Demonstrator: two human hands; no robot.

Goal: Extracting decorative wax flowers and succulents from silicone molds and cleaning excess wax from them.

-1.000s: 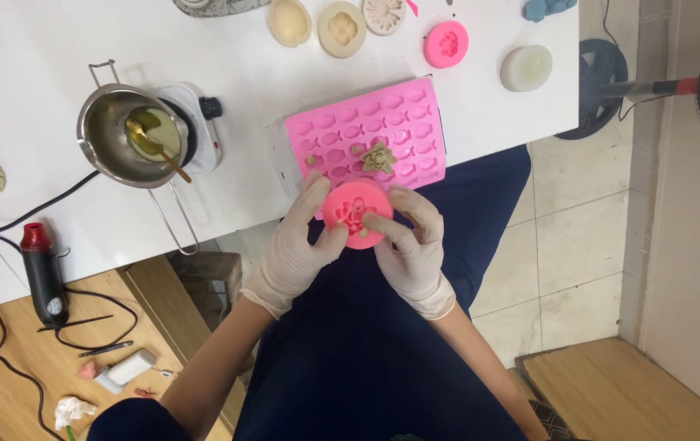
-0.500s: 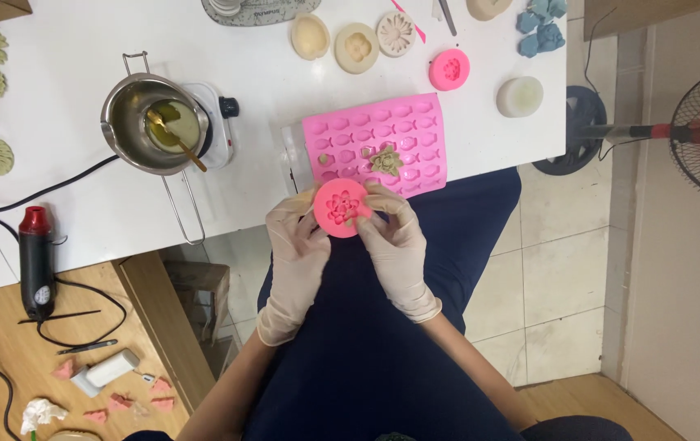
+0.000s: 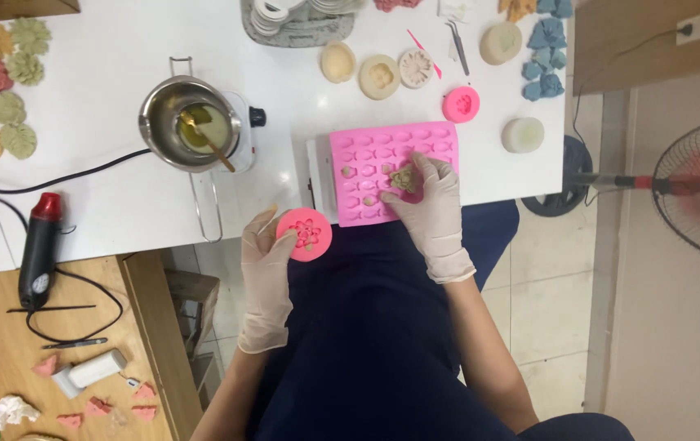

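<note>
Head view: left hand [image 3: 268, 261] fingers grip round pink mold [image 3: 304, 233] off table edge [image 3: 203, 237]; right hand [image 3: 431, 204] fingers pinch flower [image 3: 404, 179].

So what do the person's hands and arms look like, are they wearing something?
Yes. Both the left hand and the right hand wear thin, pale cream gloves that fit tightly over the fingers and end in a cuff just past each wrist. Above the cuffs the forearms are bare, with no sleeves, watch or bracelet showing. The gloves look plain, with no pattern or markings.
</note>
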